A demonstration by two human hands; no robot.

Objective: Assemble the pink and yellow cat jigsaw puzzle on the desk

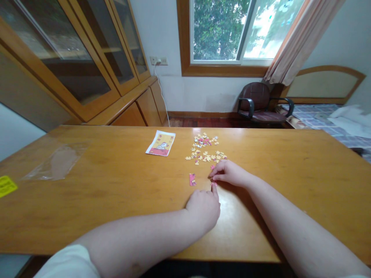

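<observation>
My left hand (204,206) rests low over the table, its index finger stretched to a small cluster of pink jigsaw puzzle pieces (214,184) and the other fingers curled under. From the right, my right hand (228,172) reaches to the same cluster, thumb and fingers pinched on a puzzle piece that they largely hide. A single pink piece (212,167) lies just beyond my right fingertips. To the left, a few pink pieces are joined into a small block (192,179). Farther back are a row of loose yellow pieces (207,156) and a mixed pile (204,140).
A picture card (161,143) with a white animal lies left of the pieces. A clear plastic bag (59,162) and a yellow label (7,186) are at the left of the wooden table (121,185). Beyond the table stand a chair (257,100) and a glass-door cabinet (116,87).
</observation>
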